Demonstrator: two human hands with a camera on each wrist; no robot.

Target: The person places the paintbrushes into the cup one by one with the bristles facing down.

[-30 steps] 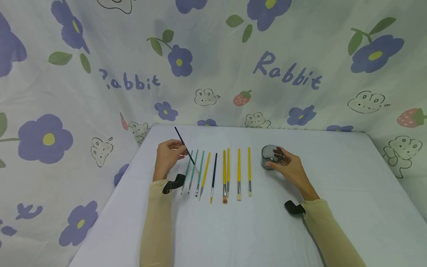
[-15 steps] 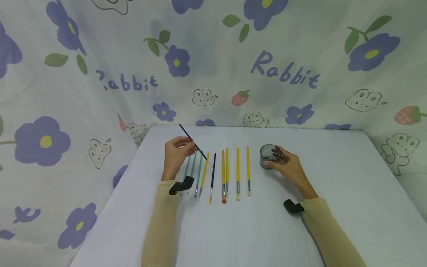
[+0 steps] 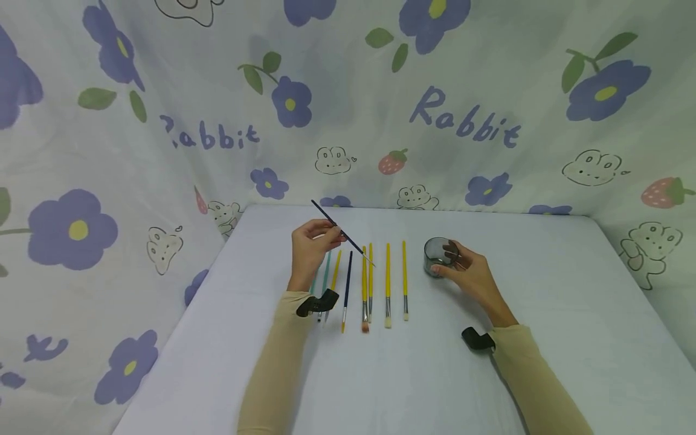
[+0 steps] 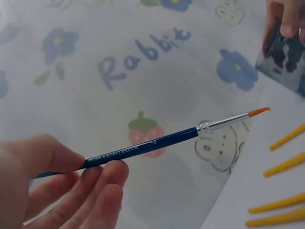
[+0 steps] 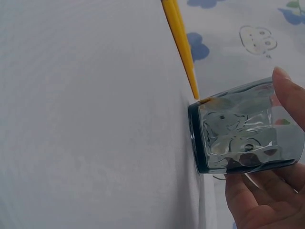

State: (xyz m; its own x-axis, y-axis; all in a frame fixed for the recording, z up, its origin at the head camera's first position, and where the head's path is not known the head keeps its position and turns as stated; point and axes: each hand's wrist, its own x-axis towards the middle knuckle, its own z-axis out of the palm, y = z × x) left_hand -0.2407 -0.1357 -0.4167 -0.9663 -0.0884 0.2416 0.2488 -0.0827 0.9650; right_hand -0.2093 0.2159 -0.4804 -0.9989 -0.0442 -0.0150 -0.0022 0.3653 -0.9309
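Note:
My left hand [image 3: 315,251] pinches a dark blue paintbrush [image 4: 164,140] between thumb and fingertips, above the row of brushes. Its orange bristles point right, toward the glass, and the handle slants up to the back left. My right hand [image 3: 470,275] holds a smoky grey drinking glass [image 3: 439,257], thumb on one side and fingers on the other. The glass stands upright on the table, and I see no brush inside it. In the right wrist view, the thumb and fingers straddle the glass [image 5: 243,133] near its rim.
Several paintbrushes lie side by side: yellow ones [image 3: 388,272], a dark blue one [image 3: 348,284] and teal ones [image 3: 325,272] partly hidden by my left wrist. All have bristles toward me. A white cloth [image 3: 413,380] covers the table. A patterned curtain [image 3: 348,109] hangs behind.
My left hand has carried the dark blue paintbrush rightward, from over the teal brushes to over the yellow ones. The right hand and the glass have stayed in place.

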